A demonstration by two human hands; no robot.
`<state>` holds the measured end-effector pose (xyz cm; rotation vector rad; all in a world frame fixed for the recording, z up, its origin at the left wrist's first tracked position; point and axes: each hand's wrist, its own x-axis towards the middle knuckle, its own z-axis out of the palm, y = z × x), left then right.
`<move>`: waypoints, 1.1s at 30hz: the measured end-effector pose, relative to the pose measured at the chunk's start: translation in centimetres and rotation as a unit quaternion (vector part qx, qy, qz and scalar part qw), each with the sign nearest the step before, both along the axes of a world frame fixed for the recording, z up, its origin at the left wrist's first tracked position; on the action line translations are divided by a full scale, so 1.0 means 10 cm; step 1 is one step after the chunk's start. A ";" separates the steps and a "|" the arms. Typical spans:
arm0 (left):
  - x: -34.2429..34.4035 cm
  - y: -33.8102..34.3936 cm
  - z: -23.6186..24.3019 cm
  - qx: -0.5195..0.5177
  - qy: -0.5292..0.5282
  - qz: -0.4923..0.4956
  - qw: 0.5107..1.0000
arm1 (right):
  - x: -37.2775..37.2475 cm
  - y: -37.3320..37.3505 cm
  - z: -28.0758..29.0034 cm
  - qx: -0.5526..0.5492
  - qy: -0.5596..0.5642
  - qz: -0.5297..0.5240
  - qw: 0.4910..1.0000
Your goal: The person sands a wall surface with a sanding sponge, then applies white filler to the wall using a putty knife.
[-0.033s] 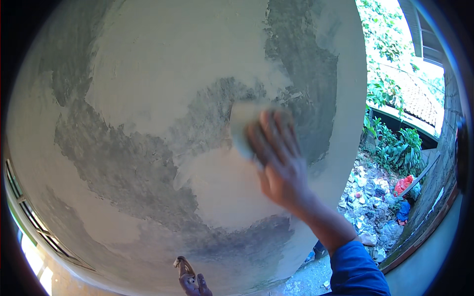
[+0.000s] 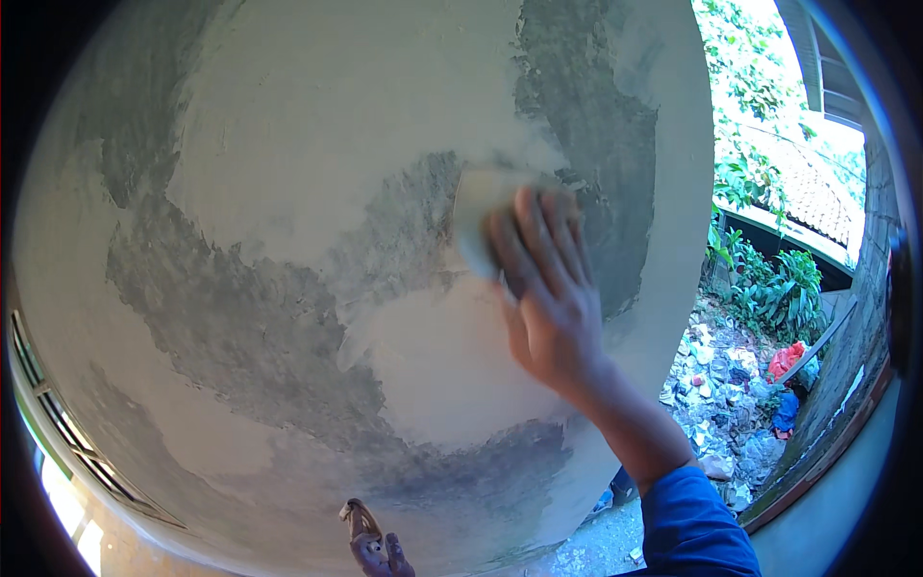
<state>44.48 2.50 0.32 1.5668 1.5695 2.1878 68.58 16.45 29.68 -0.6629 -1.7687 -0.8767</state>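
1. Pale flat pad (image 2: 478, 204) sits against the wall right of its middle, on the border of a grey patch and a whitish one; it is slightly blurred, so we cannot tell its material.
2. Our right grip (image 2: 555, 313) is grasping that pad, fingers laid over its right part while its left part shows bare.
3. Our left grip (image 2: 382, 556) is low and near, left of the right forearm, with only part of it in view; we cannot tell whether it is clenched around the small tan thing (image 2: 366, 524) that shows there.
4. We wear a blue sleeve (image 2: 694, 519) on the right arm, which reaches in from the near right.
5. Around both grips we see the wall (image 2: 279, 125), mottled with rough-edged grey patches and whitish coating.
6. At the near left, we see a barred window frame (image 2: 72, 433).
7. Past the wall's right edge, we see scattered litter (image 2: 711, 370) with a red bag (image 2: 785, 360) and a blue bag (image 2: 785, 413), then green plants (image 2: 793, 293), and a tiled roof (image 2: 808, 185) farther off.
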 end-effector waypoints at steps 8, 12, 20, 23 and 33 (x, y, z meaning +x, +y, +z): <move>-0.09 -0.02 -0.11 0.023 0.153 0.002 0.988 | -0.11 -0.15 -0.46 -0.051 -0.015 -0.006 0.999; 0.00 0.01 -0.06 0.034 0.163 0.023 0.986 | -0.02 -0.11 -0.28 -0.044 -0.024 0.004 0.999; 0.13 0.02 0.01 0.013 0.049 -0.054 0.997 | 0.00 -0.03 0.36 0.071 0.062 -0.024 0.995; 0.00 -0.06 -0.15 -0.010 0.081 -0.040 0.996 | -0.07 -0.16 -0.08 -0.009 -0.002 -0.031 0.999; -0.03 -0.10 -0.24 0.004 0.096 0.012 0.995 | 0.04 -0.16 0.79 0.090 0.003 -0.053 0.995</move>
